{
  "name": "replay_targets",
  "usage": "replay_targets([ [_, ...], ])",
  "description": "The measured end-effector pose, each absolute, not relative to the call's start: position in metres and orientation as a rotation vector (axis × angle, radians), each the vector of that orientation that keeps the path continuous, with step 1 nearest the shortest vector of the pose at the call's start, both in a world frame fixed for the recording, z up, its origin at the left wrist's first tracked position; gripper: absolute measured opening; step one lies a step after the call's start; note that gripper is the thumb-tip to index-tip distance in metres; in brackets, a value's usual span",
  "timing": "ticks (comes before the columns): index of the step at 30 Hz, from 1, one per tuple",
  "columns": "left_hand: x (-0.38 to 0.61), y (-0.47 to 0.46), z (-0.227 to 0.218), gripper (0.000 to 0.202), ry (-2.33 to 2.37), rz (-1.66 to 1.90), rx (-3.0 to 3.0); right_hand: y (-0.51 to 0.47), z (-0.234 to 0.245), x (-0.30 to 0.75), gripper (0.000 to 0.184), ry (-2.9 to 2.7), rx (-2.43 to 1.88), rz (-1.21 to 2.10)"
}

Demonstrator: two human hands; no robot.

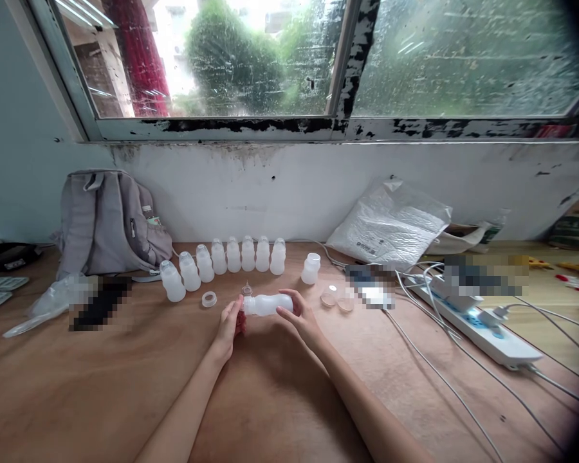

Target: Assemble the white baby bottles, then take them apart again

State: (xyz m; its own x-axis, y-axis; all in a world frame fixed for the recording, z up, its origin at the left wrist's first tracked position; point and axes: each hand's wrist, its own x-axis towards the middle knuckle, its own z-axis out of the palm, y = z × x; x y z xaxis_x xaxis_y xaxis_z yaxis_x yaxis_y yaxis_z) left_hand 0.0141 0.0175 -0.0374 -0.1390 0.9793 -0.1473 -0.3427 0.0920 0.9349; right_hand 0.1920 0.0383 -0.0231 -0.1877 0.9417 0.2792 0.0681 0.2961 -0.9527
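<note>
A frosted white baby bottle [269, 305] lies level between my two hands, just above the table. My left hand [230, 325] is closed round its left end, and the fingers hide most of that end. At the right end, my right hand [301, 315] grips the bottle's base. Just behind the bottle stands a small clear teat [246, 289]. A white collar ring [209, 299] lies to the left of my left hand. Right of my right hand are two clear round caps [329, 296] and a small white disc [332, 288]. An open-necked bottle [311, 270] stands upright behind them.
Several capped bottles [233, 255] stand in a curved row at the back. A grey backpack [109, 222] leans on the wall at left, near a plastic bag [60, 299]. At right are a power strip [504, 341], loose white cables and a translucent packing bag [390, 222].
</note>
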Motion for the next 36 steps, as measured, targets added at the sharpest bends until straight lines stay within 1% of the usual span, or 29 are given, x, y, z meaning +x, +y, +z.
replay_targets([
  [10, 0.0098, 0.0176, -0.0351, 0.037, 1.167, 1.383, 0.867, 0.0400, -0.0240, 0.1954, 0.034, -1.480, -0.987, 1.247],
  [21, 0.0070, 0.0196, -0.0341, 0.036, 1.160, 1.395, 0.841, 0.0410, -0.0241, 0.1949, 0.033, -1.443, -1.018, 1.268],
  [27, 0.0047, 0.0207, -0.0361, 0.031, 1.140, 1.423, 0.894, 0.0428, -0.0269, 0.1961, 0.034, -1.422, -1.047, 1.276],
  [33, 0.0044, 0.0225, -0.0363, 0.039, 1.017, 1.523, 0.864, 0.0420, -0.0264, 0.1951, 0.034, -1.424, -1.054, 1.279],
  [36, 0.0048, 0.0240, -0.0380, 0.043, 1.051, 1.557, 0.862, 0.0404, -0.0265, 0.1933, 0.032, -1.412, -1.034, 1.259],
])
